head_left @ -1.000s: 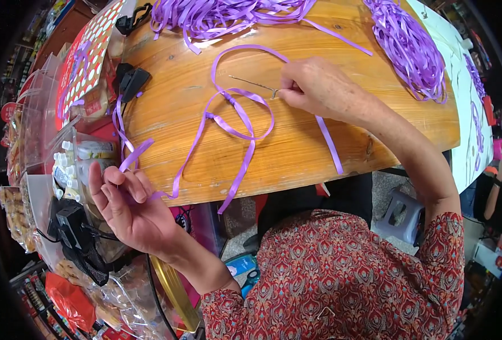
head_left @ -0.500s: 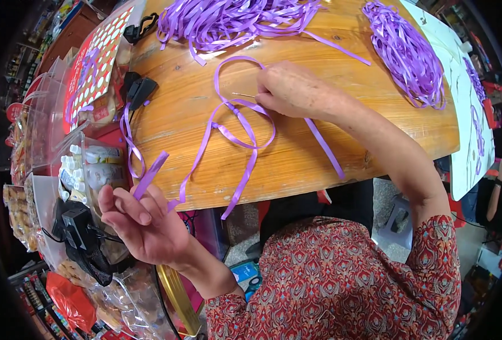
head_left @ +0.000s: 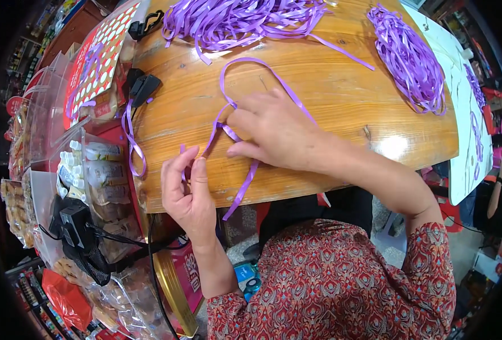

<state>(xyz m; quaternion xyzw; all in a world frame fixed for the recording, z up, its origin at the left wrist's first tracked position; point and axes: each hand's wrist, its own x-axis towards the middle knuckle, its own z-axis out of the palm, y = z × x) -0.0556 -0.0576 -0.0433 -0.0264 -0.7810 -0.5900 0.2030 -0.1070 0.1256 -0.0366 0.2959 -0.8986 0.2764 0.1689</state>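
Observation:
A narrow purple ribbon [head_left: 245, 191] lies looped on the wooden table, with a small knot near its middle. By the table's near edge my left hand [head_left: 190, 190] is closed, thumb and fingertips pinching one ribbon end. Palm down, my right hand [head_left: 276, 129] covers part of the loop. Its index fingertip is at the ribbon near the knot, and its thumb stands apart below. A thin needle-like metal tool [head_left: 263, 81] sticks out past the far side of this hand, which seems curled round it; its grip is hidden.
A big heap of purple ribbon [head_left: 239, 22] lies at the table's far side, and a second bundle [head_left: 412, 65] at the right. Left of the wooden table [head_left: 342, 90] stand small bottles [head_left: 95, 164], black clips [head_left: 143, 88] and a black device with cables [head_left: 78, 224]. A white marbled table [head_left: 461, 147] adjoins at right.
My left hand has moved right and up to the table's edge, its fingers now pinching the ribbon. My right hand has come lower and left over the loop, and the metal tool has turned upward.

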